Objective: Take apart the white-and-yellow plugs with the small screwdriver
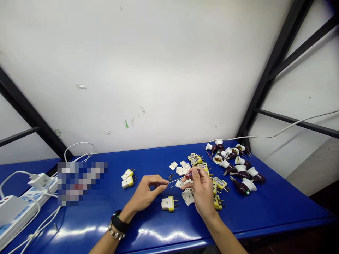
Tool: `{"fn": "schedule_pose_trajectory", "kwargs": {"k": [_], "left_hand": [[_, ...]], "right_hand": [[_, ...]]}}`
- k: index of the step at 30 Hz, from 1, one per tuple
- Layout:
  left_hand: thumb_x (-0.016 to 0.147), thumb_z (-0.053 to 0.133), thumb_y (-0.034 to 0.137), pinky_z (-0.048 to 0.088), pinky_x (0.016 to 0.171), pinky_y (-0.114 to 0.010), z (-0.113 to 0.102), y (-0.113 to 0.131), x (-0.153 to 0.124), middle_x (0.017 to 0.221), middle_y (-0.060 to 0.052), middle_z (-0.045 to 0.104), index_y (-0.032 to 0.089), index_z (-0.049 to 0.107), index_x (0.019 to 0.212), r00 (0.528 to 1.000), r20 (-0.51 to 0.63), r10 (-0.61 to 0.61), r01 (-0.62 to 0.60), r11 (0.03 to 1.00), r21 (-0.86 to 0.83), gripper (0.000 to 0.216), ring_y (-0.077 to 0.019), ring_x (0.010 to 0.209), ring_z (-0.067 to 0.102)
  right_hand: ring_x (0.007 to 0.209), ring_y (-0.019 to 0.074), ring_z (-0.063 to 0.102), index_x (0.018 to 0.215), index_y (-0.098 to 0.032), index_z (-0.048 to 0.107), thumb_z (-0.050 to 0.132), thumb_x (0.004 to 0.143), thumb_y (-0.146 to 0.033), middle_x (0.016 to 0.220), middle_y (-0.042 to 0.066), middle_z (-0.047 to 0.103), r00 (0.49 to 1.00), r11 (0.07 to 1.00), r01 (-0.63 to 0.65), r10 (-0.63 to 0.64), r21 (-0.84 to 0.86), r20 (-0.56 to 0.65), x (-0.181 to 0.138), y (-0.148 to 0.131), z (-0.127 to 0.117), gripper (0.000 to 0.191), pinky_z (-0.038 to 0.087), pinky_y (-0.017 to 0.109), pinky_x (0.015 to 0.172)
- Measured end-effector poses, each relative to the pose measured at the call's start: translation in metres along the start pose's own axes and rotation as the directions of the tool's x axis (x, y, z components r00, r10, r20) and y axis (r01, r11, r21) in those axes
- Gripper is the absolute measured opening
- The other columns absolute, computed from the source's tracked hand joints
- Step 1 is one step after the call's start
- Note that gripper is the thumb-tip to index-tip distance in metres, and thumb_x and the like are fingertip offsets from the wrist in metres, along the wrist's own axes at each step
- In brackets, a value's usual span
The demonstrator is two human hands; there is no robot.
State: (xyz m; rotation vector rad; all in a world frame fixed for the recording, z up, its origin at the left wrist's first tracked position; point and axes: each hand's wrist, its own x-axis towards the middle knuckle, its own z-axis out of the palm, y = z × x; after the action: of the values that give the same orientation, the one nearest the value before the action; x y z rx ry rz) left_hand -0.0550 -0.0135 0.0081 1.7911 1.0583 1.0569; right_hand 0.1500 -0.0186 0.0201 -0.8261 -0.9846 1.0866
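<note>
**Three plugs closed up, plenty lying open**

My right hand (203,192) is curled around the handle of a screwdriver (194,173), thumb along the top. My left hand (148,192) has thumb and fingertips drawn nearly together at the blade's tip; whether a tiny screw sits there too, I cannot tell.

As far as I can judge, three pieces are together: a pair of white-and-yellow plugs (128,181) on the left, one just beyond the other, and a single plug (168,204) near me, between my hands, its pins to the right. I cannot tell whether its screw is in.

More remains than is done, I'd say. Loose screws (171,176) lie scattered just beyond my left fingertips. White covers (173,165) lie apart from the yellow plug bodies (196,158), which run from far to near behind my right hand, several open. My hand hides some, so I cannot count them.

Far right on the blue table (148,164) are maroon-and-white lamp holders (241,171), well apart from my hands.
</note>
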Motion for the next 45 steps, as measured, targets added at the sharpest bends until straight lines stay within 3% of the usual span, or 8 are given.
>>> {"fn": "schedule_pose_trajectory", "kwargs": {"k": [8,12,19,32,37,40,42,45], "left_hand": [[0.088,0.068,0.028,0.046,0.065,-0.026,0.001,0.001,0.0,0.086,-0.007,0.075,0.017,0.081,0.09,1.0,-0.018,0.004,-0.004,0.999,0.036,0.017,-0.0176,0.076,0.064],[0.086,0.07,0.026,0.046,0.066,-0.027,0.005,0.004,-0.005,0.084,-0.005,0.076,0.018,0.08,0.095,1.0,-0.01,-0.015,0.016,0.995,0.103,0.015,-0.0169,0.073,0.063],[0.084,0.069,0.015,0.046,0.075,-0.028,0.015,0.007,-0.026,0.086,-0.001,0.077,0.025,0.079,0.101,0.998,0.065,-0.009,-0.011,0.956,0.292,0.021,-0.0176,0.08,0.065],[0.09,0.064,0.016,0.049,0.08,-0.028,0.019,0.004,-0.032,0.089,-0.002,0.077,0.02,0.075,0.088,0.997,-0.011,0.074,-0.069,0.959,0.274,0.012,-0.0183,0.084,0.067],[0.09,0.062,0.015,0.048,0.069,-0.025,0.027,-0.007,-0.03,0.072,-0.001,0.073,0.017,0.072,0.076,0.988,-0.087,0.127,-0.096,0.95,0.296,0.017,-0.0154,0.066,0.064],[0.093,0.056,0.016,0.046,0.065,-0.023,0.027,-0.011,-0.032,0.068,-0.001,0.07,0.017,0.07,0.074,0.982,-0.075,0.173,-0.14,0.934,0.327,0.024,-0.0144,0.063,0.062],[0.096,0.051,0.016,0.045,0.064,-0.023,0.026,-0.009,-0.033,0.07,-0.001,0.068,0.017,0.069,0.076,0.982,-0.038,0.187,-0.164,0.931,0.325,0.027,-0.0139,0.063,0.061],[0.096,0.05,0.016,0.046,0.068,-0.024,0.027,-0.005,-0.034,0.076,-0.003,0.07,0.018,0.069,0.083,0.981,-0.006,0.195,-0.183,0.928,0.324,0.024,-0.0154,0.07,0.063]], "right_hand": [[0.063,0.0177,0.068,0.086,-0.02,0.06,0.061,0.094,-0.053,0.072,0.0,0.058,0.999,0.996,0.036,-0.034,-0.08,0.021,-0.004,-0.004,0.004,0.034,0.056,0.023,0.044],[0.063,0.018,0.067,0.086,-0.021,0.059,0.057,0.096,-0.051,0.07,-0.001,0.057,0.992,0.986,0.043,-0.023,-0.16,0.125,-0.005,-0.008,0.003,0.032,0.057,0.025,0.048],[0.064,0.0147,0.061,0.085,-0.02,0.059,0.049,0.102,-0.037,0.08,0.002,0.056,0.898,0.887,0.214,-0.013,-0.409,0.44,-0.01,-0.016,0.01,0.026,0.054,0.025,0.057],[0.068,0.0152,0.059,0.078,-0.02,0.063,0.059,0.096,-0.021,0.074,0.0,0.065,0.772,0.687,0.5,-0.078,-0.527,0.631,-0.001,-0.017,0.024,0.019,0.043,0.027,0.067],[0.058,0.0126,0.055,0.067,-0.019,0.06,0.067,0.09,-0.027,0.062,-0.002,0.061,0.809,0.743,0.424,-0.054,-0.518,0.585,0.004,-0.013,0.03,0.025,0.043,0.024,0.058],[0.061,0.0131,0.06,0.087,-0.019,0.069,0.068,0.088,-0.027,0.076,0.001,0.07,0.793,0.806,0.383,-0.036,-0.451,0.608,0.005,-0.011,0.03,0.009,0.046,0.024,0.058],[0.065,0.0133,0.063,0.106,-0.019,0.069,0.061,0.093,-0.027,0.089,0.004,0.074,0.765,0.833,0.38,-0.04,-0.401,0.643,0.006,-0.009,0.028,0.017,0.049,0.024,0.06],[0.062,0.0131,0.062,0.099,-0.019,0.069,0.058,0.095,-0.027,0.081,0.002,0.072,0.776,0.829,0.394,-0.069,-0.397,0.627,0.007,-0.003,0.025,0.014,0.048,0.024,0.057]]}}
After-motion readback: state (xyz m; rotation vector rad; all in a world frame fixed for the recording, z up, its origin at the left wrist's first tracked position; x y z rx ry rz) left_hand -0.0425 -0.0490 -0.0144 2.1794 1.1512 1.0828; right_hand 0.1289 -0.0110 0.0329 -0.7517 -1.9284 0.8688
